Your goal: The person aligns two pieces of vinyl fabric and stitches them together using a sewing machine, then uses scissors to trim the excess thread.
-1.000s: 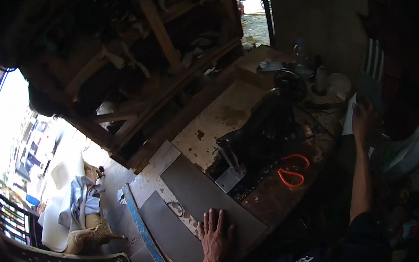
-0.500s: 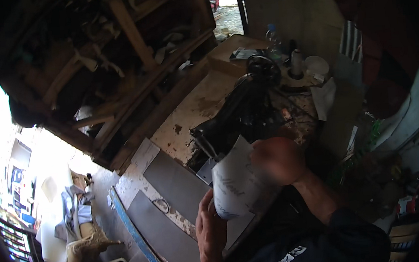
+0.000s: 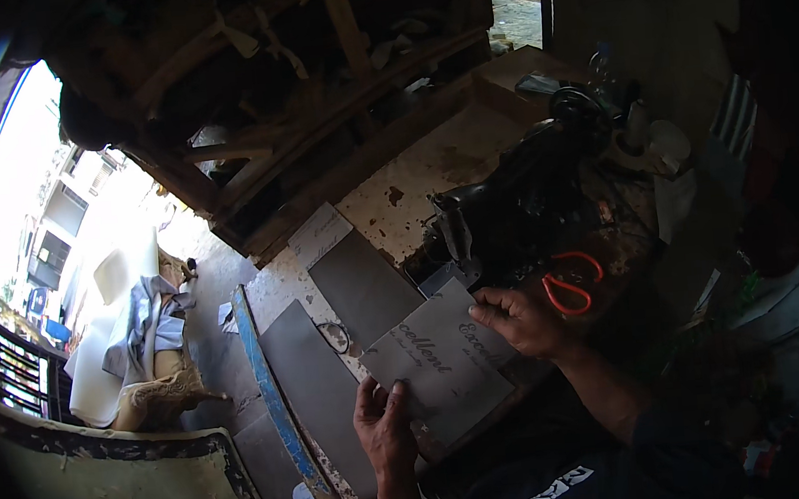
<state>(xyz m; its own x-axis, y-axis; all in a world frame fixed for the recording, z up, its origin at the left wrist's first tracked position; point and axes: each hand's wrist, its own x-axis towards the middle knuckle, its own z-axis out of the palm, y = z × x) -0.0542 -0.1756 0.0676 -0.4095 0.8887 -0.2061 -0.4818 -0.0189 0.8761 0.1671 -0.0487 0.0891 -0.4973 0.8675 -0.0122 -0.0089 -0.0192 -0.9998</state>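
Between my two hands a grey rectangular sheet (image 3: 441,359) with dark script print is spread almost flat and tilted over the table's near edge. My left hand (image 3: 384,421) pinches its lower left edge, thumb on top. At its upper right edge, my right hand (image 3: 523,322) grips with thumb and fingers. Just beyond the sheet stands a black sewing machine (image 3: 517,198), its needle end close to the sheet's far corner. Red scissor handles (image 3: 572,283) lie right of the machine's base, past my right hand; their blades cannot be made out.
Dark grey pieces (image 3: 365,285) and another dark panel (image 3: 305,360) lie on the worn table (image 3: 413,187), bordered by a blue strip (image 3: 275,400). Wooden shelving (image 3: 351,112) rises behind. A round container (image 3: 668,146) stands back right. Upholstered furniture (image 3: 126,473) sits lower left.
The sheet was curled up between my hands and is now opened out flat. My right hand has moved lower, and the red scissor handles have come into sight. The whole view has shifted.
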